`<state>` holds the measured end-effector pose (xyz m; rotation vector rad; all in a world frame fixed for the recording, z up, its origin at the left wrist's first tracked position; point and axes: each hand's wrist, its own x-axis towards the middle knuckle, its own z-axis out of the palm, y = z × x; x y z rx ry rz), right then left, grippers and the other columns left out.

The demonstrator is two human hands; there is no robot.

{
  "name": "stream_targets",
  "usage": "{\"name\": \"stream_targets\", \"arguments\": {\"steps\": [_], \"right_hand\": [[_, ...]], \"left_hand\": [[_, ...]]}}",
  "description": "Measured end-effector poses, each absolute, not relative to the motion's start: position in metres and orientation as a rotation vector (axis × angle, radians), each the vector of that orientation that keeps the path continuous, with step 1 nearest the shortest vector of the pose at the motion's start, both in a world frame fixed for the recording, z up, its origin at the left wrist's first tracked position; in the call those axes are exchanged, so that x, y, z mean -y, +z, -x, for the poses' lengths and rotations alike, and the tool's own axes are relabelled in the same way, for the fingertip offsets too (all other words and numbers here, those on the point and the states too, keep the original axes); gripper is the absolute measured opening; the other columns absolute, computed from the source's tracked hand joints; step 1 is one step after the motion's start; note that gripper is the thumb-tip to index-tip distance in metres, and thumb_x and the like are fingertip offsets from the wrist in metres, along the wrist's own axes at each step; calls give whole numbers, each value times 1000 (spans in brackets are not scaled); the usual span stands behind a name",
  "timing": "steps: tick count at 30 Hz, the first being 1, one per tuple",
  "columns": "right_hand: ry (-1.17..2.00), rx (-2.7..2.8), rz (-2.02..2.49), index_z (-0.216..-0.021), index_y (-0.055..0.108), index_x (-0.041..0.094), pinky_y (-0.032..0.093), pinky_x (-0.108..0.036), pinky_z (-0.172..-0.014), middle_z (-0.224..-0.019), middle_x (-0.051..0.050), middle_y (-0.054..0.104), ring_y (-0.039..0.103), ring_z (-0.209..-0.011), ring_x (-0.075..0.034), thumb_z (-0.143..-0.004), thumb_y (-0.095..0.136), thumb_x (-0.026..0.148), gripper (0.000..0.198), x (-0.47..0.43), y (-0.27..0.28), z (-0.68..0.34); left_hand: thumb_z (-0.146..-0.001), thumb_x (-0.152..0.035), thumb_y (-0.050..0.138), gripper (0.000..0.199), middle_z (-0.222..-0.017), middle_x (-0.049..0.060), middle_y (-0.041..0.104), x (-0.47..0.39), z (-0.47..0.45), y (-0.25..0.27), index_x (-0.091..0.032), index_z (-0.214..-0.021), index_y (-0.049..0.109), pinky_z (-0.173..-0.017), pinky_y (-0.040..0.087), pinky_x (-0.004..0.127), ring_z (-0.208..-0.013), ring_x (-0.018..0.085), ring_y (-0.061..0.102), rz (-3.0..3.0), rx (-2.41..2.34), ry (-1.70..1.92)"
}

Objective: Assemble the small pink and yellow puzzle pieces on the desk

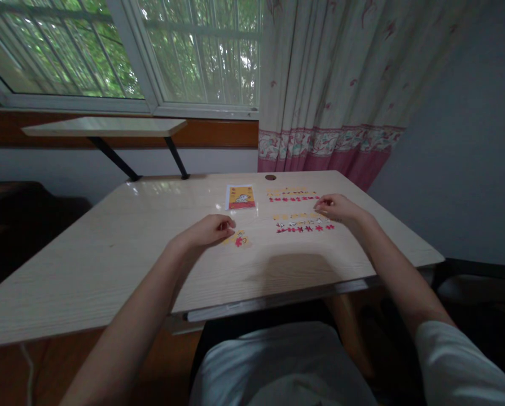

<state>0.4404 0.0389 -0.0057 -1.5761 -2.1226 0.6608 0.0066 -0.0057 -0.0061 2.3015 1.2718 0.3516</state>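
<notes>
My left hand (215,228) is over the middle of the table, its thumb and fingers curled together. Whatever may be between its fingertips is too small to make out. Right beside it lies a small group of jigsaw puzzle pieces (239,241), red and yellow, partly hidden by the fingers. My right hand (337,207) is closed in a pinch among rows of puzzle pieces; its fingertips hide what they touch. A red row (294,198) lies to its left, with yellow pieces behind it. Nearer me are yellow, white and red pieces (305,229) in rows.
A picture card (241,198) with a white figure on yellow and red lies behind my left hand on the wooden table (142,265). A raised shelf (108,127) on black legs stands at the back left. A cable hole (270,177) is near the back edge.
</notes>
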Motion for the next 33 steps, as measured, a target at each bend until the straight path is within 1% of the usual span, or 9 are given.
{"name": "stream_targets", "arguments": {"steps": [2, 4, 9, 12, 15, 17, 22, 28, 33], "right_hand": [[535, 2291, 1471, -85, 70, 13, 39, -24, -58, -73, -5, 65, 52, -62, -12, -79, 58, 32, 23, -39, 3, -419], [484, 2440, 1342, -85, 71, 15, 40, -24, -61, -74, -4, 67, 54, -64, -12, -80, 57, 29, 21, -37, 11, -397], [437, 2654, 1071, -86, 72, 16, 40, -23, -59, -72, -3, 68, 56, -62, -12, -84, 55, 25, 20, -23, 17, -343], [407, 2771, 886, -88, 72, 16, 42, -24, -62, -78, -5, 70, 58, -66, -13, -83, 55, 20, 18, -13, 12, -316], [337, 2821, 760, -91, 72, 15, 44, -25, -69, -84, -7, 70, 60, -73, -14, -83, 54, 15, 19, -5, 6, -295], [303, 2823, 711, -93, 71, 15, 45, -26, -74, -87, -7, 70, 61, -77, -15, -84, 54, 15, 19, -1, 0, -283], [184, 2721, 779, -101, 70, 15, 43, -32, -84, -97, -10, 69, 60, -90, -18, -89, 55, 20, 20, 10, -17, -258], [139, 2675, 893, -114, 66, 16, 41, -35, -87, -103, -12, 67, 57, -96, -21, -91, 54, 24, 28, 13, -28, -248], [141, 2670, 940, -114, 67, 17, 41, -36, -87, -105, -11, 67, 56, -97, -21, -92, 53, 26, 28, 13, -26, -249]], "left_hand": [[-80, -38, 52, 35, -73, 4, 57, 5, -13, -11, -12, -99, 65, -62, 40, 27, -65, 16, 52, -2351, -1203, 378], [-79, -36, 53, 34, -78, 6, 56, 5, -18, -15, -12, -100, 65, -65, 42, 28, -69, 17, 53, -2403, -1180, 421], [-76, -27, 54, 24, -84, 6, 54, 4, -23, -19, -14, -93, 65, -69, 44, 29, -73, 17, 53, -2436, -1173, 477], [-75, -25, 54, 19, -81, 5, 55, 3, -23, -18, -15, -87, 65, -68, 43, 28, -72, 16, 53, -2406, -1153, 478], [-74, -25, 56, 15, -75, 3, 55, 2, -23, -19, -15, -83, 63, -63, 41, 26, -67, 15, 51, -2348, -1136, 490], [-74, -25, 56, 13, -73, 2, 55, 2, -23, -20, -15, -80, 62, -61, 40, 25, -64, 14, 50, -2319, -1126, 496], [-74, -29, 58, 18, -69, 0, 54, 0, -20, -25, -15, -85, 61, -58, 39, 25, -60, 13, 49, -2313, -1166, 532], [-73, -37, 63, 21, -70, 3, 57, -4, -16, -25, -16, -78, 62, -59, 40, 26, -63, 16, 51, -2368, -1291, 547], [-73, -38, 61, 22, -67, 3, 57, -3, -17, -18, -16, -71, 62, -60, 39, 27, -62, 16, 52, -2400, -1331, 499]]}}
